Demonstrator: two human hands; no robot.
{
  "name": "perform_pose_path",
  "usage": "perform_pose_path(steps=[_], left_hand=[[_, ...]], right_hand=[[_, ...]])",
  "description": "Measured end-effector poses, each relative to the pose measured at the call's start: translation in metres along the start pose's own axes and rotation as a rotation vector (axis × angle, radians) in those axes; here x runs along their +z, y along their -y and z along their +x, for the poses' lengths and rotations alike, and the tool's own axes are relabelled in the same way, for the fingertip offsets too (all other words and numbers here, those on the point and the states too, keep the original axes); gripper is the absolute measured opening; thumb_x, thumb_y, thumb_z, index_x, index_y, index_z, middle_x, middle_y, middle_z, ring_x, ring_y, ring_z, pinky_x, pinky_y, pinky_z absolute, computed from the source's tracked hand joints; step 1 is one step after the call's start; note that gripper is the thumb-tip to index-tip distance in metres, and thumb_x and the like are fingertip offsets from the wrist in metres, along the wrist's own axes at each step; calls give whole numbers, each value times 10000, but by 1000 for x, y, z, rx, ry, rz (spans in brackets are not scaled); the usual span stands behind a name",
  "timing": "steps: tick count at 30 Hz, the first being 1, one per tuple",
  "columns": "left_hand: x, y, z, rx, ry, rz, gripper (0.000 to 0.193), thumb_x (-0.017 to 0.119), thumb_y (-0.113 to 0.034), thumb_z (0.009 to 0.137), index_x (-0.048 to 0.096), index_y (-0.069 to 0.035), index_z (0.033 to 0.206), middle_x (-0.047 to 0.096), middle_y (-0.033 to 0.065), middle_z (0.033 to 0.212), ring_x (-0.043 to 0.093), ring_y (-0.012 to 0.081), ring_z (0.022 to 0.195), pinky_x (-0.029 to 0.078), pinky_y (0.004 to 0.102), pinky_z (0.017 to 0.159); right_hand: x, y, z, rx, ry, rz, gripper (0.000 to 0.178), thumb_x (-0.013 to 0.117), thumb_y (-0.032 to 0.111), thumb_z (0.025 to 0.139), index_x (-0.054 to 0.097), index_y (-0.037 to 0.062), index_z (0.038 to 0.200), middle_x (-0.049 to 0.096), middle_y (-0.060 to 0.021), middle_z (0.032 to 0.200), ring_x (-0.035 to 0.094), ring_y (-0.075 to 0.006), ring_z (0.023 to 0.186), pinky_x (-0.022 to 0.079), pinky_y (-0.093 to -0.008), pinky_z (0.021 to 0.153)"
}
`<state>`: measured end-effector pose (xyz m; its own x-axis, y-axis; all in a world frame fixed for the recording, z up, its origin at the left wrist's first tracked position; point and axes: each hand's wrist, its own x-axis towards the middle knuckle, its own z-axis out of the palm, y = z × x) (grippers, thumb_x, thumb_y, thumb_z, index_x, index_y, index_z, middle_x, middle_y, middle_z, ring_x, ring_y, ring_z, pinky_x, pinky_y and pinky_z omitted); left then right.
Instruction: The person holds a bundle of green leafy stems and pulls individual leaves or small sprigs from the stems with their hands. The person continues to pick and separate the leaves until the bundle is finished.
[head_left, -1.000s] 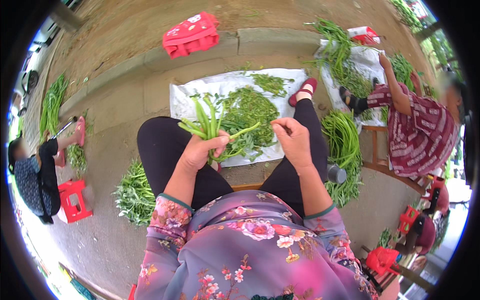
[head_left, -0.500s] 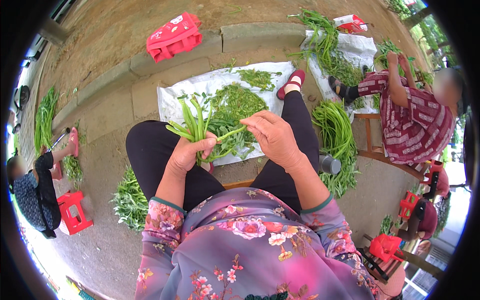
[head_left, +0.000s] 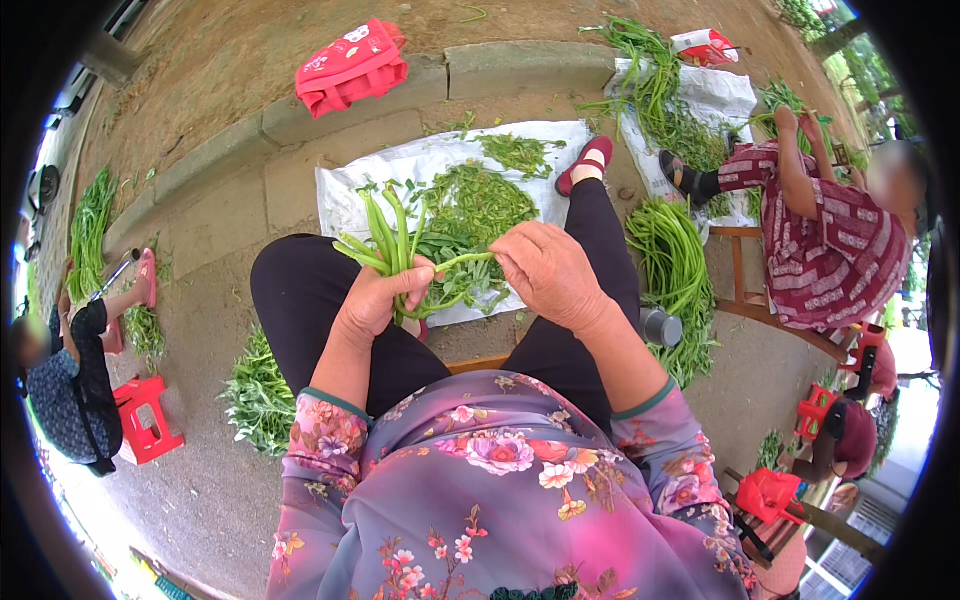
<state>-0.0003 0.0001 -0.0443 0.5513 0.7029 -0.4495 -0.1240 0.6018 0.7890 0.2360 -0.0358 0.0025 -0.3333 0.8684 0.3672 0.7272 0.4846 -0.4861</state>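
My left hand (head_left: 383, 297) is closed around a bunch of thick green vegetable stalks (head_left: 385, 225), which fan upward above the thumb. One thin stalk (head_left: 465, 259) reaches sideways from the bunch to my right hand (head_left: 548, 277), whose thumb and fingers pinch its far end. Both hands are held above my lap, between the knees. Beyond them, a heap of torn green leaves (head_left: 485, 208) lies on a white plastic sheet (head_left: 343, 200) on the ground. My left fist hides the lower part of the bunch.
Long green stalks (head_left: 670, 255) lie right of my leg beside a metal cup (head_left: 660, 327). Leafy greens (head_left: 258, 398) lie at left. A red bag (head_left: 352, 68) rests by the stone kerb (head_left: 525, 72). People sit on both sides; a red stool (head_left: 148, 420) stands left.
My right hand has shifted slightly to the right, still pinching the thin stalk. The left hand keeps the bunch almost in place. The person at left has moved a hand toward nearby greens.
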Motion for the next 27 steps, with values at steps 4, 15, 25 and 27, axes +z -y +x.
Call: perform_pose_path(steps=[4, 15, 25, 27], left_hand=[[-1, 4, 3, 39, -23, -9, 220, 672, -193, 767, 597, 8, 814, 492, 18, 539, 453, 115, 511, 413, 273, 693], [6, 10, 7, 63, -34, -17, 234, 676, -183, 784, 617, 33, 853, 516, 17, 588, 465, 100, 530, 371, 226, 506], [16, 5, 11, 64, -69, -55, 206, 652, -195, 793, 533, -78, 672, 466, 7, 526, 434, 122, 512, 391, 329, 916], [16, 5, 12, 61, -67, -62, 211, 649, -191, 794, 530, -81, 660, 464, 7, 523, 436, 125, 519, 393, 328, 910]], right_hand=[[1, 1, 3, 43, 10, 59, 125, 612, 7, 724, 524, 46, 804, 542, -90, 732, 552, -282, 677, 448, -356, 599], [20, 3, 5, 444, -188, 300, 105, 572, -8, 691, 477, 35, 703, 490, -88, 633, 491, -220, 535, 406, -313, 491], [36, -1, 11, 686, -313, 439, 62, 584, 18, 719, 529, 9, 691, 532, -50, 566, 470, -88, 503, 406, -249, 483], [40, -2, 13, 734, -322, 465, 64, 581, 34, 736, 540, 4, 697, 535, -37, 562, 470, -74, 506, 408, -245, 483]])
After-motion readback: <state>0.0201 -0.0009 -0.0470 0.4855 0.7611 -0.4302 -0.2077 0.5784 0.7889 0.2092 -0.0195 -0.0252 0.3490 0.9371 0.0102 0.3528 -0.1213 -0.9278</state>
